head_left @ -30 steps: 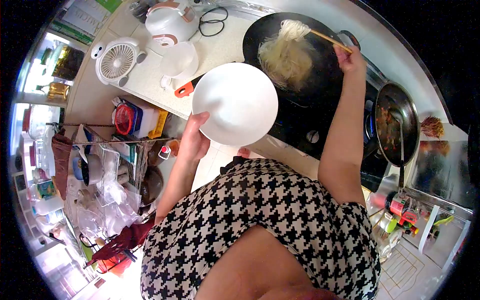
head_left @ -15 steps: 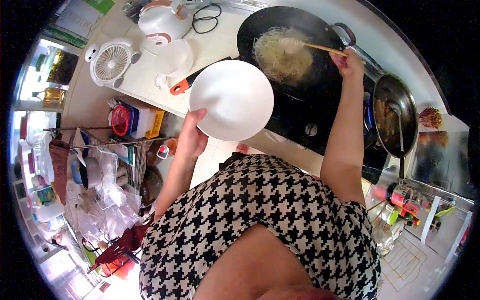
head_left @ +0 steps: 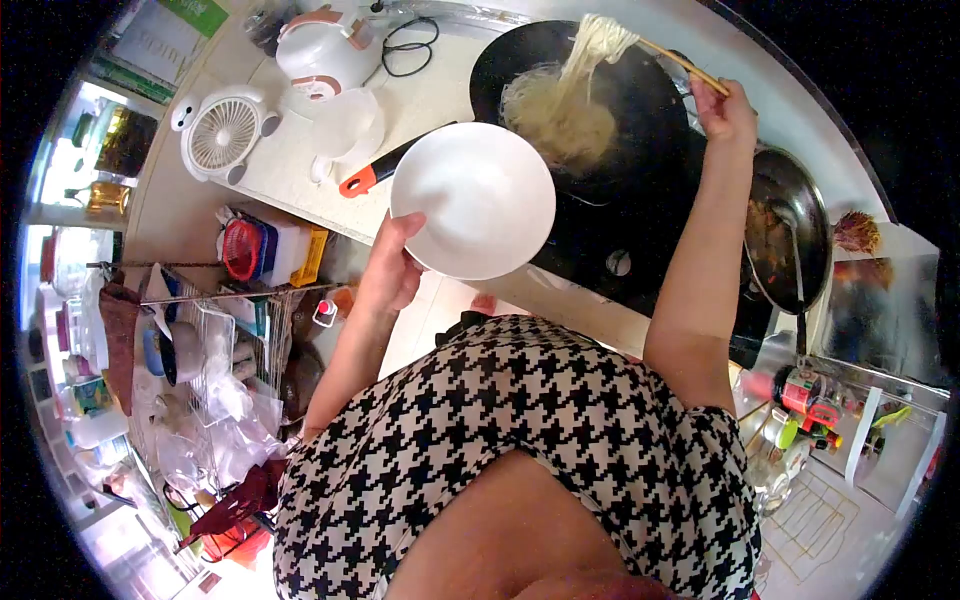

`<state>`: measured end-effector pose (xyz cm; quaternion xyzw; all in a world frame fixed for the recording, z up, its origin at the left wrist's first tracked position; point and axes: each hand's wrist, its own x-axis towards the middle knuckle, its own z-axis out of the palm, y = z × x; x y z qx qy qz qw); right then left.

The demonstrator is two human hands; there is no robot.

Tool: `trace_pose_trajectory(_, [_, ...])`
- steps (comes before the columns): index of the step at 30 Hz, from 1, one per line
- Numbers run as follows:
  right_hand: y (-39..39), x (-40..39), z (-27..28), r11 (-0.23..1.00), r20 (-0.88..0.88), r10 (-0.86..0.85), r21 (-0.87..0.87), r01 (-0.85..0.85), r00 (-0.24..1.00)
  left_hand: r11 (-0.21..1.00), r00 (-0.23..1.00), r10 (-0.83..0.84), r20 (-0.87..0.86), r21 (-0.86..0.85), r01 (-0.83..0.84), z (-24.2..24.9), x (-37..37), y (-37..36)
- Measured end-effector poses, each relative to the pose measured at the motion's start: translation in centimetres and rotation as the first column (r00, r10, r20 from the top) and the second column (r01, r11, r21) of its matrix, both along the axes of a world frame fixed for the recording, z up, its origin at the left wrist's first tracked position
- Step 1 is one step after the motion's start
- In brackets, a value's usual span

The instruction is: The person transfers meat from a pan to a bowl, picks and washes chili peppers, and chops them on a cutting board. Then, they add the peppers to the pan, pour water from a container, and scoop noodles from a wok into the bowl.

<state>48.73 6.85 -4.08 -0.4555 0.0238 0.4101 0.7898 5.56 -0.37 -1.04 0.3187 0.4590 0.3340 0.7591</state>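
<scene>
My left hand (head_left: 394,268) grips the near left rim of an empty white bowl (head_left: 474,202), thumb on the inside. Wooden chopsticks (head_left: 686,66) are held in my right hand (head_left: 724,112), above the right side of a black wok (head_left: 645,135). A bundle of pale noodles (head_left: 598,42) hangs from their tips and trails down into the wok. More noodles (head_left: 555,115) lie in cloudy liquid there. The bowl is in front of the wok, to its lower left, apart from the noodles.
On the right burner sits a frying pan (head_left: 780,235) with food remnants and a utensil. An orange-handled tool (head_left: 357,182), a translucent jug (head_left: 347,125), a white fan (head_left: 222,132) and a white cooker (head_left: 322,52) stand on the counter. Wire shelves (head_left: 215,350) are at left.
My right hand has risen slightly and moved right, and the chopsticks have lifted noodles high out of the liquid. The bowl has shifted a little to the right with my left hand.
</scene>
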Motion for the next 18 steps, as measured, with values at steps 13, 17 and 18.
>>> trace_pose_trajectory(13, [2.3,0.4,9.3,0.973,0.073,-0.050,0.229,0.032,0.996,0.966,0.964,-0.238,0.122,-0.071,0.247,0.3,4.6,4.4])
trace_pose_trajectory(17, [2.1,-0.2,12.2,0.960,0.098,-0.024,0.279,-0.004,0.995,0.940,0.935,-0.297,0.193,-0.112,0.322,-0.1,6.2,6.0])
trace_pose_trajectory(18, [2.0,-1.3,13.0,0.957,0.112,-0.018,0.291,-0.015,0.993,0.938,0.934,-0.297,0.197,-0.120,0.324,0.0,6.3,6.0])
